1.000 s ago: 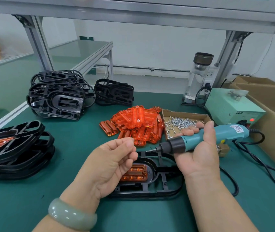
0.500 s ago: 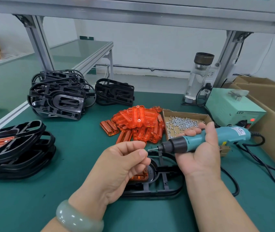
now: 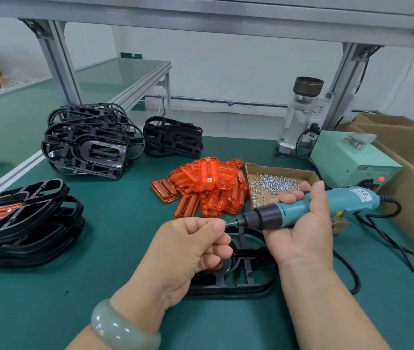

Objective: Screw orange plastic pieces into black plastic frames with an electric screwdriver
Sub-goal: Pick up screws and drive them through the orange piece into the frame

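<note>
Your R hand [image 3: 302, 236] has its grip wrapped round the electric screwdriver [image 3: 347, 203], held approx. level w/ the bit pointing left, above the black frame [image 3: 249, 282]. The frame lies flat near the tabletop's [image 3: 125, 223] front edge, mid-width. L hand [image 3: 188, 251]: grip closed, thumb & forefinger pinching a screw [image 3: 227, 223] right at the bit tip. The orange piece [image 3: 217, 266] sits in the frame, mostly hidden under your L hand. Behind them, the orange pile [image 3: 208, 188] is at tabletop centre, w/ the screw box [image 3: 281, 170] just beside it on the right. Finished frames [image 3: 24, 223] are stacked at the left edge.
</note>
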Motion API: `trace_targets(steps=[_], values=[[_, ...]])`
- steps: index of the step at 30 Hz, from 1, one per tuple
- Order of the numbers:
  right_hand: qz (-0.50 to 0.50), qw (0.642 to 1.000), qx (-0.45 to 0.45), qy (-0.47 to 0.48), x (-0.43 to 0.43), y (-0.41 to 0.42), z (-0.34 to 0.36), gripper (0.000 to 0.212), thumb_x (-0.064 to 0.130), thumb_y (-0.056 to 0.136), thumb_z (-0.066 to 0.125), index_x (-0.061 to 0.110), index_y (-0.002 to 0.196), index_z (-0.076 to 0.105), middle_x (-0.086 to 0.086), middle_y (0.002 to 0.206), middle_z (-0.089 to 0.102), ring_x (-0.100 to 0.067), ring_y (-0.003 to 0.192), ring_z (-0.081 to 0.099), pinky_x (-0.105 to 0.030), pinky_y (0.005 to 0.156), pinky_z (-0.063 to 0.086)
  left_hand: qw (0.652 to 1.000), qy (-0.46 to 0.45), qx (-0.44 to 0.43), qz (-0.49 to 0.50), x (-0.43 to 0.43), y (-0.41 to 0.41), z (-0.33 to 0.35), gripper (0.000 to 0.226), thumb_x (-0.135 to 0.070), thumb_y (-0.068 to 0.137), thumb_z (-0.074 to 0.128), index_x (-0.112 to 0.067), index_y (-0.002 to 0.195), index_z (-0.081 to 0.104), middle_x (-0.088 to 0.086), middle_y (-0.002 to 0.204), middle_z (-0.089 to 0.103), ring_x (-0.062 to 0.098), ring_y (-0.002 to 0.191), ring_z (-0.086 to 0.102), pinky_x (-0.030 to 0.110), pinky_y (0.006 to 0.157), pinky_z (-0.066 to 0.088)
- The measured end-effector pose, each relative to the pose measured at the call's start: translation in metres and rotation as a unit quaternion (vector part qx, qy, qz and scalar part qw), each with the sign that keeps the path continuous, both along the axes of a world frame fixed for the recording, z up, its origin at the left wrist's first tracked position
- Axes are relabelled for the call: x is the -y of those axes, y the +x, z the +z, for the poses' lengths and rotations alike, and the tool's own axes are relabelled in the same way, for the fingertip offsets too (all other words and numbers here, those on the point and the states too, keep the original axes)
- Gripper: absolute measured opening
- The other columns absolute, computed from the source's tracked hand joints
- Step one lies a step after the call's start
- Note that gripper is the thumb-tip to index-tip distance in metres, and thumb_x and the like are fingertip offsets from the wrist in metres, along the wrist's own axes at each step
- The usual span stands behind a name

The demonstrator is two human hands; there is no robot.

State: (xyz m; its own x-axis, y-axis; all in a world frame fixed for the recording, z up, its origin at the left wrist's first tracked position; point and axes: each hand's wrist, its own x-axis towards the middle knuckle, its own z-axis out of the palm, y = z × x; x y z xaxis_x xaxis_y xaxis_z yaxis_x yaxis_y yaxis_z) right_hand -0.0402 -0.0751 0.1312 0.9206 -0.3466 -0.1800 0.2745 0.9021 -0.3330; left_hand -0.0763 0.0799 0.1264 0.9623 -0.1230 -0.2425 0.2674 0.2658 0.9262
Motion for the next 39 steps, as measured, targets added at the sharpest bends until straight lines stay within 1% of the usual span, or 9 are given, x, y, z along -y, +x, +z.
trace_targets(steps=[4,10,15,20,24,28,31,35,39], values=[[0.0,1.0,0.0,0.006,0.0003,-0.0002,0.0002,0.017,0.034,0.09,0.063,0.02,0.085,0.053,0.01,0.062,0.05,-0.004,0.048,0.048,-0.016,0.053,0.047,1.0,-0.008,0.01,-0.015,-0.0005,-0.0016,0.0021,0.012,-0.03,0.06,0.072,-0.018,0.061,0.075,0.007,0.068,0.07,0.011,0.056,0.066,0.016,0.044,0.048],[0.002,1.0,-0.002,-0.002,-0.0023,0.0,-0.0009,0.017,0.034,0.091,0.063,0.021,0.085,0.053,0.01,0.062,0.05,-0.004,0.048,0.048,-0.016,0.052,0.046,0.999,0.034,0.032,0.003,-0.0005,-0.0006,-0.0007,0.02,-0.019,0.081,0.069,-0.017,0.062,0.074,0.007,0.067,0.07,0.012,0.056,0.065,0.016,0.045,0.048],[0.004,1.0,-0.001,-0.003,-0.0024,0.0001,-0.0008,0.017,0.033,0.088,0.064,0.021,0.086,0.053,0.01,0.061,0.05,-0.004,0.048,0.048,-0.016,0.052,0.046,0.996,0.065,0.055,0.011,0.0015,-0.0014,-0.0011,0.02,-0.018,0.083,0.068,-0.02,0.063,0.074,0.006,0.065,0.07,0.012,0.055,0.065,0.016,0.046,0.047],[0.002,0.999,0.025,-0.023,-0.0046,-0.0013,-0.0008,0.024,0.032,0.07,0.07,0.021,0.083,0.053,0.01,0.062,0.05,-0.004,0.05,0.048,-0.018,0.053,0.047,0.985,0.139,0.1,0.026,-0.0001,-0.0018,-0.0019,0.021,-0.019,0.084,0.068,-0.02,0.063,0.072,0.004,0.061,0.069,0.01,0.052,0.064,0.015,0.046,0.047],[-0.003,0.999,0.036,-0.034,-0.0056,-0.0021,-0.0011,0.025,0.032,0.07,0.071,0.022,0.084,0.053,0.01,0.062,0.051,-0.004,0.05,0.048,-0.017,0.056,0.046,0.974,0.185,0.125,0.026,-0.0012,-0.0016,-0.0028,0.023,-0.022,0.085,0.067,-0.02,0.063,0.07,0.001,0.06,0.069,0.007,0.051,0.063,0.014,0.046,0.047],[-0.008,0.999,0.032,-0.03,-0.0031,-0.0019,0.0001,0.023,0.034,0.076,0.069,0.022,0.086,0.053,0.01,0.063,0.049,-0.004,0.05,0.048,-0.016,0.055,0.045,0.985,0.133,0.107,-0.006,-0.0005,-0.0019,-0.002,0.021,-0.038,0.081,0.064,-0.023,0.073,0.075,0.001,0.073,0.073,0.009,0.059,0.066,0.016,0.049,0.048],[-0.015,0.999,0.023,-0.023,-0.0004,-0.0021,0.0002,0.019,0.034,0.084,0.067,0.022,0.087,0.053,0.01,0.063,0.05,-0.005,0.05,0.048,-0.017,0.053,0.046,0.993,0.072,0.094,-0.01,-0.0041,-0.002,-0.0005,0.031,-0.055,0.064,0.061,-0.035,0.082,0.075,0.003,0.084,0.075,0.013,0.066,0.069,0.017,0.052,0.049],[-0.013,0.999,0.026,-0.017,-0.0002,-0.0024,0.0011,0.023,0.033,0.075,0.069,0.021,0.086,0.053,0.01,0.063,0.049,-0.005,0.05,0.048,-0.017,0.052,0.046,0.991,0.091,0.102,0.011,-0.0077,0.0008,-0.0036,0.008,-0.027,0.079,0.069,-0.022,0.08,0.074,0.005,0.079,0.074,0.015,0.065,0.069,0.017,0.049,0.048],[-0.013,0.999,0.024,-0.028,-0.002,-0.0023,0.0003,0.024,0.035,0.075,0.069,0.022,0.086,0.052,0.01,0.062,0.05,-0.004,0.049,0.048,-0.016,0.054,0.046,0.981,0.149,0.125,0.021,-0.0052,0.0,-0.0064,0.014,-0.013,0.084,0.066,-0.02,0.074,0.072,0.003,0.07,0.073,0.012,0.059,0.068,0.014,0.046,0.045]])
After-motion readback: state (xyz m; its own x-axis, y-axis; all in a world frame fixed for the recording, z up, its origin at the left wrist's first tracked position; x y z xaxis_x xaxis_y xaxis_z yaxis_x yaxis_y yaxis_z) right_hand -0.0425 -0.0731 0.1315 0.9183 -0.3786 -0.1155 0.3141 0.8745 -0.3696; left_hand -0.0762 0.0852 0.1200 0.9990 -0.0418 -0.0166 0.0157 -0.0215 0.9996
